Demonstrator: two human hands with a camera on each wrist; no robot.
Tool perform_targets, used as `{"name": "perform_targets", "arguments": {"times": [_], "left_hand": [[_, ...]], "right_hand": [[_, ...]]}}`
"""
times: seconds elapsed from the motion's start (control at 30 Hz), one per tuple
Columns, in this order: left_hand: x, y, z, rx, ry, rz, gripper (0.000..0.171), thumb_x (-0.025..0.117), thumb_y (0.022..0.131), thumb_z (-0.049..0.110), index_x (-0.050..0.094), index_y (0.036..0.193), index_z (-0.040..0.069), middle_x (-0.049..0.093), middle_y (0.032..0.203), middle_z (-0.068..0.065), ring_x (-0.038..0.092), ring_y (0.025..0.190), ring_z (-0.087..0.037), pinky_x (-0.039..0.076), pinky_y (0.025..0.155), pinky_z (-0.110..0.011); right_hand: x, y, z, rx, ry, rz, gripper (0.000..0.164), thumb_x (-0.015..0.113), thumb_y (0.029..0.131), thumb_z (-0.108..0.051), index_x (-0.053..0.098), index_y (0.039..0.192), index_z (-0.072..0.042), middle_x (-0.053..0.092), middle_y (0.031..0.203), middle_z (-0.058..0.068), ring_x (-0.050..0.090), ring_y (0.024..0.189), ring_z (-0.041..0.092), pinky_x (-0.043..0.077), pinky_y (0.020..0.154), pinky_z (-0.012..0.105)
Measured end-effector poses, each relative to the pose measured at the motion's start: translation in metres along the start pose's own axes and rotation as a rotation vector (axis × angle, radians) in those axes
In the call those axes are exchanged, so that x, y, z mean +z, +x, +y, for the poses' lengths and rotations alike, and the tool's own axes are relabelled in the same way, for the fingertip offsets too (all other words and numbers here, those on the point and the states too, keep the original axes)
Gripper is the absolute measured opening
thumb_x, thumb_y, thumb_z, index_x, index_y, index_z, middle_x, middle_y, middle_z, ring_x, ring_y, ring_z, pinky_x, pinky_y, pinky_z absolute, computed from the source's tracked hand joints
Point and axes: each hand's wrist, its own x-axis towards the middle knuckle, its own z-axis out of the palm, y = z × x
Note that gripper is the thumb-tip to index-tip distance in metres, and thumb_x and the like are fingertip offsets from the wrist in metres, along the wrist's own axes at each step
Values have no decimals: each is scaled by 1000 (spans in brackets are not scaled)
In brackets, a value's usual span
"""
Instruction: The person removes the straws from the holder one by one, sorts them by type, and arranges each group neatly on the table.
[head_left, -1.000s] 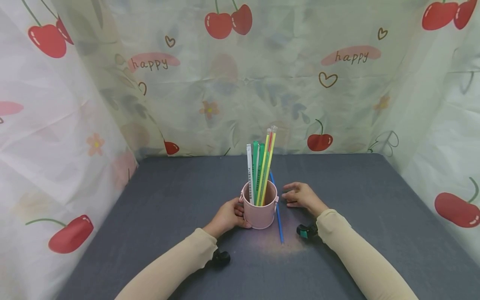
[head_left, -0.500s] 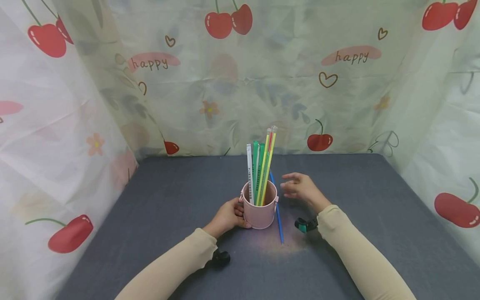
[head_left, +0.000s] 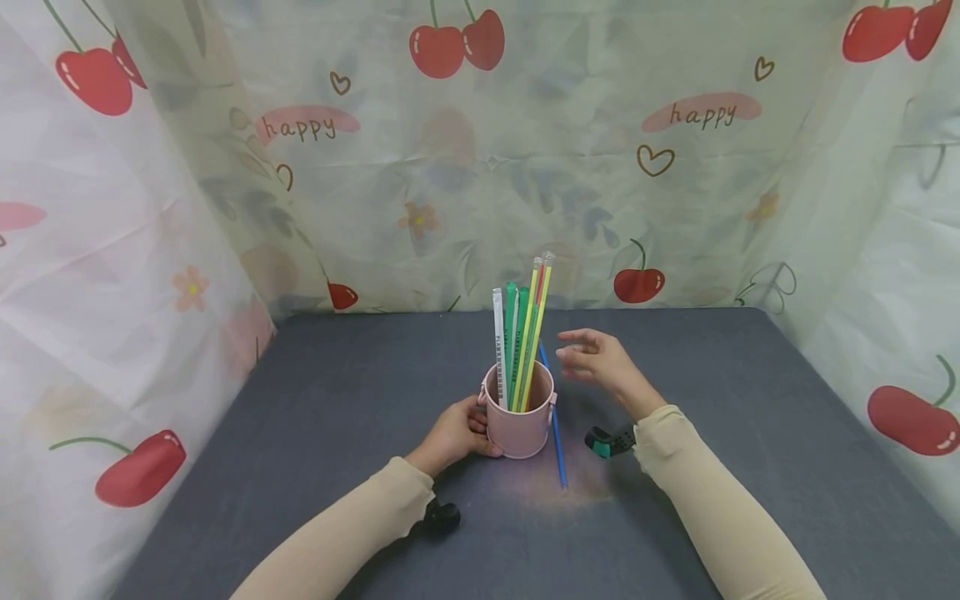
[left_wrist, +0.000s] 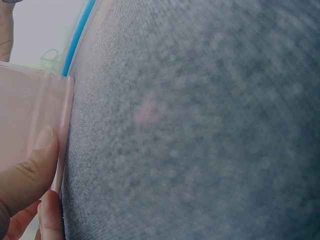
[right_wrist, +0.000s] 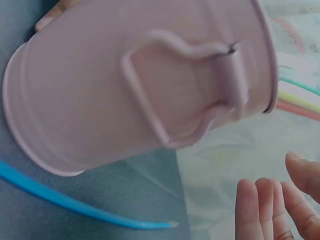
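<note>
A pink pail-shaped pencil cup with side handles stands upright on the dark table. Several pencils and stick-like items, white, green and yellow, rise out of it. My left hand holds the cup low on its left side; in the left wrist view the thumb lies against its wall near the base. On the table just right of the cup lies a slim blue pencil. My right hand is raised to the right of the cup, fingers apart from it and holding nothing. In the right wrist view its fingers are extended.
The dark grey table spreads out on both sides of the cup. A patterned curtain closes off the back and sides. Black wrist devices sit below each cuff.
My right hand has risen and moved a little away from the table beside the cup, its fingers spreading. The left hand, cup and blue pencil have stayed put.
</note>
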Motion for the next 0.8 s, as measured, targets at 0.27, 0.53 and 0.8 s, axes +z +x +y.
{"name": "perform_targets", "arguments": {"times": [0.27,0.53,0.8], "left_hand": [[0,2,-3,30,-7,-8,64,88,65,4,55,119,3,64,100,-10,62,86,-17,55,76,-33],[0,3,-4,22,-17,-17,63,88,65,5,55,119,4,63,101,-10,62,87,-17,55,77,-33],[-1,0,-2,36,-20,-15,61,88,65,4,55,116,3,63,98,-10,62,84,-16,55,75,-31]], "right_hand": [[4,-1,-11,-58,55,-23,54,66,93,-17,44,139,1,55,124,21,66,97,13,51,92,43],[11,1,-16,-98,116,-31,50,64,94,-14,45,137,1,51,129,26,65,102,15,53,90,36],[18,3,-16,-146,111,-45,53,64,93,-15,43,138,3,52,131,24,64,105,15,50,94,40]]}}
